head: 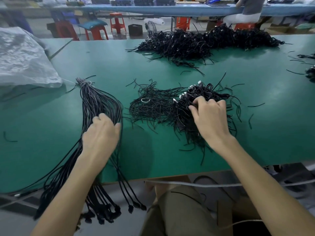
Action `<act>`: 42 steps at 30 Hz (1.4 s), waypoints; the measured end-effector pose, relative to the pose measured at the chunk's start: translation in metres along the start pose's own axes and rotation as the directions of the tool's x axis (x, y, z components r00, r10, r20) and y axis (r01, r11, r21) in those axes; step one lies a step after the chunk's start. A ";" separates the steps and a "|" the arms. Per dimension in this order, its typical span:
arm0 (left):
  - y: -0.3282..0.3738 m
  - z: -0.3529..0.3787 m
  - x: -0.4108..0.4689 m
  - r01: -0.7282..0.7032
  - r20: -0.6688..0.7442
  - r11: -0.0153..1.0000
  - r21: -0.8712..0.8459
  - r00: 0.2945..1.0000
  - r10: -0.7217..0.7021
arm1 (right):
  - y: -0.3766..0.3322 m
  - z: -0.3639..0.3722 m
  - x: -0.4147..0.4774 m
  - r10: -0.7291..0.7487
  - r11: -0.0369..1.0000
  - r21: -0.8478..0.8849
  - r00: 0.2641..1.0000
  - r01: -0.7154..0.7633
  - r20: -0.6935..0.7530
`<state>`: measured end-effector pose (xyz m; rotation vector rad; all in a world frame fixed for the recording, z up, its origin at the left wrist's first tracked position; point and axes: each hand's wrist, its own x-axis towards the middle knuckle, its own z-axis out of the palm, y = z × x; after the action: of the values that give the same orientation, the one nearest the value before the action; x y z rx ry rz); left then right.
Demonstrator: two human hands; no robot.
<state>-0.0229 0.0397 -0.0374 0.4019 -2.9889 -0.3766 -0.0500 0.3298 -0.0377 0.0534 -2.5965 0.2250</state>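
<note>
A long bundle of black cables [95, 103], tied near its far end with a band, lies on the green table [170, 147] and hangs over the near edge. My left hand [102, 132] rests on this bundle with fingers curled over the strands. To the right sits a pile of small coiled USB cables [201, 94] with silver plugs, beside loose black twist ties [150, 104]. My right hand [209, 114] reaches into the coiled pile, and its fingertips pinch a cable there.
A large heap of black cables [204, 41] lies at the far side of the table. A crumpled white plastic sack [22, 58] sits at the left. Red stools and a seated person are beyond the table. Stray ties are scattered at the right.
</note>
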 end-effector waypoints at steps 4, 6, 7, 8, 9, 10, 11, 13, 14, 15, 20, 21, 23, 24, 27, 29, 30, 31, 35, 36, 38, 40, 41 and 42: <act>-0.012 0.003 -0.001 0.047 0.127 0.968 0.246 0.989 -0.081 | 0.013 0.018 0.014 0.123 0.990 0.056 0.990 -0.127 0.072; -0.015 0.002 0.000 0.018 0.134 0.963 0.269 0.989 -0.056 | 0.014 0.025 0.013 0.159 0.980 0.108 0.984 -0.167 0.074; -0.016 0.000 0.000 0.018 0.128 0.967 0.256 0.990 -0.052 | 0.015 0.027 0.011 0.171 0.975 0.130 0.983 -0.178 0.062; -0.017 -0.001 0.001 0.021 0.121 0.972 0.235 0.991 -0.051 | 0.015 0.029 0.010 0.181 0.971 0.150 0.982 -0.187 0.052; -0.019 -0.002 0.000 0.018 0.106 0.976 0.215 0.994 -0.042 | 0.015 0.029 0.008 0.188 0.966 0.170 0.981 -0.193 0.044; -0.020 -0.002 0.000 0.007 0.073 0.981 0.196 0.997 -0.022 | 0.015 0.029 0.007 0.188 0.964 0.184 0.982 -0.191 0.036; -0.020 -0.002 -0.002 -0.014 0.028 0.985 0.170 1.000 0.009 | 0.016 0.028 0.004 0.178 0.967 0.180 0.984 -0.179 0.022; -0.014 -0.006 -0.007 -0.087 -0.029 0.995 0.046 0.996 0.088 | 0.010 0.023 -0.001 0.136 0.983 0.130 0.990 -0.130 -0.037; -0.008 -0.009 -0.010 -0.132 -0.014 0.989 -0.071 0.991 0.132 | 0.004 0.019 -0.005 0.093 0.989 0.123 0.993 -0.084 -0.069; 0.001 -0.011 -0.013 -0.182 0.028 0.960 -0.215 0.981 0.193 | -0.005 0.016 -0.009 0.025 0.990 0.144 0.996 -0.013 -0.086; 0.054 -0.006 -0.037 -0.288 0.180 0.603 -0.744 0.783 0.596 | -0.062 0.000 -0.038 -0.446 0.816 0.451 0.890 0.362 0.091; 0.057 -0.004 -0.038 -0.262 0.189 0.563 -0.784 0.763 0.618 | -0.066 0.000 -0.041 -0.444 0.788 0.546 0.877 0.285 0.184; 0.054 -0.004 -0.034 -0.238 0.178 0.544 -0.804 0.777 0.603 | -0.060 0.000 -0.041 -0.386 0.792 0.588 0.880 0.162 0.278; 0.049 -0.005 -0.030 -0.205 0.188 0.542 -0.815 0.791 0.582 | -0.053 -0.001 -0.040 -0.372 0.823 0.532 0.897 0.201 0.237; 0.026 -0.010 -0.021 -0.037 0.257 0.439 -0.898 0.765 0.591 | -0.024 -0.004 -0.037 -0.238 0.854 0.506 0.957 0.125 0.164; 0.012 -0.013 -0.015 0.085 0.214 0.233 -0.969 0.762 0.611 | -0.003 -0.006 -0.032 -0.082 0.834 0.552 0.984 -0.020 0.158; 0.008 -0.013 -0.010 0.143 0.172 0.096 -0.985 0.779 0.604 | 0.006 -0.006 -0.031 -0.022 0.836 0.546 0.989 -0.064 0.149; 0.004 -0.013 -0.006 0.193 0.132 -0.041 -0.980 0.795 0.592 | 0.013 -0.006 -0.031 0.007 0.845 0.528 0.990 -0.082 0.143; 0.006 -0.003 -0.001 0.378 0.134 -0.365 -0.851 0.828 0.545 | 0.017 -0.004 -0.042 -0.035 0.898 0.432 0.967 -0.080 0.251; 0.008 0.000 -0.002 0.386 0.145 -0.374 -0.843 0.834 0.532 | 0.013 -0.005 -0.045 -0.048 0.932 0.357 0.958 -0.059 0.284; 0.014 0.004 -0.005 0.375 0.172 -0.306 -0.875 0.833 0.526 | 0.001 -0.010 -0.049 -0.100 0.973 0.228 0.964 0.042 0.247; 0.022 0.009 -0.009 0.318 0.196 -0.133 -0.939 0.809 0.555 | -0.016 -0.018 -0.051 -0.222 0.958 0.218 0.964 0.188 0.144; 0.026 0.011 -0.012 0.281 0.205 -0.042 -0.959 0.786 0.584 | -0.026 -0.020 -0.051 -0.264 0.937 0.269 0.956 0.223 0.127; 0.029 0.012 -0.014 0.251 0.216 0.032 -0.968 0.754 0.620 | -0.035 -0.021 -0.049 -0.282 0.905 0.369 0.947 0.210 0.154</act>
<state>-0.0177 0.0733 -0.0426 -0.4627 -2.0662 -2.7750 0.0058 0.2982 -0.0402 0.5583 -2.6845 0.6128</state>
